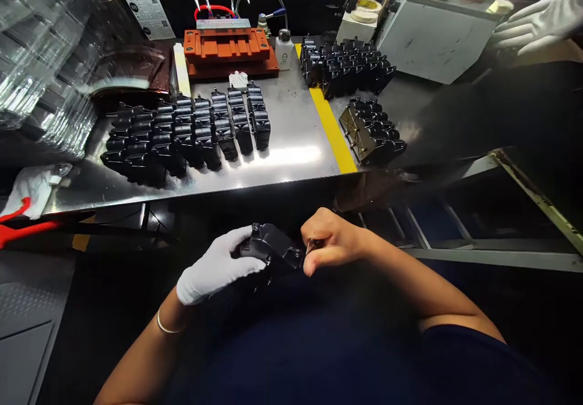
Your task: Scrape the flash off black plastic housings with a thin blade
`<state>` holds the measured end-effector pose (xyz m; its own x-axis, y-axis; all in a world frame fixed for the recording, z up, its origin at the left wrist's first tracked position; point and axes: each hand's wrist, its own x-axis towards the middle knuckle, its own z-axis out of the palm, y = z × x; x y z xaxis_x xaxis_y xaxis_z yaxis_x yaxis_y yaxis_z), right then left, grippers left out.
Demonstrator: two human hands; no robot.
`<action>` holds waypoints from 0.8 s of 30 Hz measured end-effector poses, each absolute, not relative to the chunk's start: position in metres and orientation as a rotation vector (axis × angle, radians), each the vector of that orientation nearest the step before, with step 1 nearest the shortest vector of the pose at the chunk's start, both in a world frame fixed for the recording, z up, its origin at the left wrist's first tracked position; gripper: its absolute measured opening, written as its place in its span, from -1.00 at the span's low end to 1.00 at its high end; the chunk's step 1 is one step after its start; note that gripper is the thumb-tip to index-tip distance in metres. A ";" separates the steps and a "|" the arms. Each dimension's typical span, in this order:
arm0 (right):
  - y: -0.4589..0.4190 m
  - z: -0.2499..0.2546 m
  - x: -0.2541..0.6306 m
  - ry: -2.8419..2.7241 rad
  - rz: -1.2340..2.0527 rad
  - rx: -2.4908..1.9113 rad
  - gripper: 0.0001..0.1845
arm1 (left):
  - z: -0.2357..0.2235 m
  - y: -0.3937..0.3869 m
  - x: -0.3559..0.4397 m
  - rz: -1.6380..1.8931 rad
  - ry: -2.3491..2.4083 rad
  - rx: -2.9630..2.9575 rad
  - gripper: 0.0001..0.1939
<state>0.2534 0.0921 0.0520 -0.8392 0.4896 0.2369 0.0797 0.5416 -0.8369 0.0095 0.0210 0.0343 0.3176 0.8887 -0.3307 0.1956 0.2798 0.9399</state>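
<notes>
My left hand (pixel 217 265), in a white glove, grips a black plastic part (pixel 273 247) just below the table's front edge. My bare right hand (pixel 327 241) is closed in a pinch against the right end of that part, with a small metal piece (pixel 311 247) between thumb and fingers. On the steel table (pixel 296 156) lie rows of similar black parts (pixel 191 129) at the left. More of them are heaped (pixel 346 65) at the back right, and a smaller group (pixel 371 129) lies beyond the yellow stripe (pixel 330 119).
An orange fixture (pixel 228 50) and a small white bottle (pixel 284 50) stand at the back. A grey machine box (pixel 432 34) sits at the back right, where another person's white-gloved hand (pixel 537 22) reaches. Clear plastic trays (pixel 40 53) are stacked at the left. A white cloth (pixel 30 189) lies at the left edge.
</notes>
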 end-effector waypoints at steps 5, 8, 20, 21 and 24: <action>0.083 0.043 0.240 -2.167 1.337 -0.933 -0.59 | 0.041 0.032 0.015 0.720 1.319 1.724 -0.53; 0.077 0.031 0.232 -1.845 1.242 -1.194 -0.67 | 0.028 0.027 0.024 1.396 1.690 1.513 -0.50; 0.054 -0.001 0.200 -1.248 1.392 -1.091 -0.59 | 0.034 0.021 0.058 1.309 0.926 -0.334 -0.69; 0.056 0.000 0.203 -1.293 1.331 -1.066 -0.61 | 0.037 0.021 0.058 1.269 0.922 -0.373 -0.69; 0.058 0.003 0.211 -1.556 1.127 -1.049 -0.65 | 0.044 0.019 0.059 1.202 0.910 -0.419 -0.70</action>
